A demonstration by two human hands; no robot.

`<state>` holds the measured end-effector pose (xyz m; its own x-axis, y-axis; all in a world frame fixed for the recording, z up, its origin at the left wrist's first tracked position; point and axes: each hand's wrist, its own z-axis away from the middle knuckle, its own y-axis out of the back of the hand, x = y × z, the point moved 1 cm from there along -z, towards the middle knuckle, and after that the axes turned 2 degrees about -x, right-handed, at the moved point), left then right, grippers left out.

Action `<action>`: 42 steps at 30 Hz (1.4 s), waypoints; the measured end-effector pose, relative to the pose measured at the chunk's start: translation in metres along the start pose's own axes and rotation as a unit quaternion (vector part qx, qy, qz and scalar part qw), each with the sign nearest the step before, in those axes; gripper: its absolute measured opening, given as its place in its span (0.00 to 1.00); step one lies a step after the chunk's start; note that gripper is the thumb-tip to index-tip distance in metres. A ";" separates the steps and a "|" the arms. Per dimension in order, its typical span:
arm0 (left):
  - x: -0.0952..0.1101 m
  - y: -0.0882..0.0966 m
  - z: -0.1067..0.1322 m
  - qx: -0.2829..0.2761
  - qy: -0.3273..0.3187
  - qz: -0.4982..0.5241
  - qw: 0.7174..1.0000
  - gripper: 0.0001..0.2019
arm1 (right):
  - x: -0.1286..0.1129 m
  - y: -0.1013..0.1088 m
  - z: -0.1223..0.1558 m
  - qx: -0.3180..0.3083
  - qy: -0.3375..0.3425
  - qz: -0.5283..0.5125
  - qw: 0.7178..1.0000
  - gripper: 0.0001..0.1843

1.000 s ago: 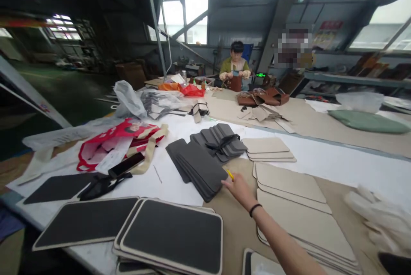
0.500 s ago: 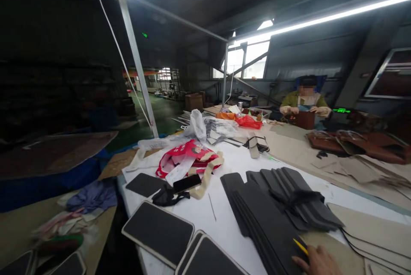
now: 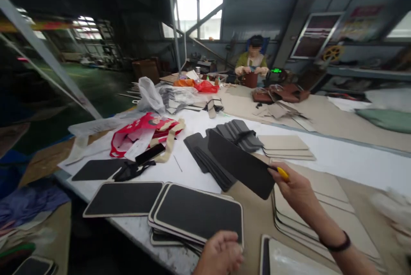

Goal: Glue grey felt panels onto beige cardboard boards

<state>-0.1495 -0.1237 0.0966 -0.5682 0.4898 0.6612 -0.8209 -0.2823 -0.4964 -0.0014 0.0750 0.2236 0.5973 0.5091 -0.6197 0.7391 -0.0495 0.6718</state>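
My right hand (image 3: 289,180) grips a dark grey flat panel (image 3: 240,163) by its near end and holds it tilted above the table. A yellow-handled tool (image 3: 283,174) is also held in that hand; its working end is hidden. Near the bottom edge, my left hand (image 3: 221,252) is loosely curled with nothing visible in it, in front of the corner of a stack of black panels with pale borders (image 3: 199,213). Another pale-bordered black panel (image 3: 125,198) lies left of this stack. More dark grey panels (image 3: 208,159) lie fanned behind the held one.
Beige panels (image 3: 324,206) are stacked at right, and a pale sheet with a dark edge (image 3: 295,258) lies at the front. A phone (image 3: 150,153), a red bag (image 3: 128,136) and plastic wrapping (image 3: 150,95) lie at left. A co-worker (image 3: 252,63) sits across the table.
My right hand has lifted a dark grey panel off the pile, keeping the yellow-handled tool. My left hand has come into view at the bottom. The view has swung right.
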 end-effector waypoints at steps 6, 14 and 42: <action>0.033 -0.051 0.002 -0.012 -0.076 0.215 0.974 0.30 | 0.018 0.112 0.111 -0.078 -0.190 -0.086 0.975 0.18; -0.025 -0.079 -0.006 0.115 0.056 0.055 0.990 0.18 | 0.081 0.131 0.271 -0.111 -0.491 -0.274 0.819 0.22; -0.089 -0.097 -0.072 0.127 -0.024 -0.593 0.795 0.11 | 0.227 0.133 0.274 -0.286 -0.400 0.228 0.840 0.16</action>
<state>-0.0157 -0.0801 0.0452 0.6163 0.5057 0.6037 -0.7632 0.1944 0.6162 0.3179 -0.0514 0.0610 0.9651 -0.2024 -0.1664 0.2432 0.4556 0.8563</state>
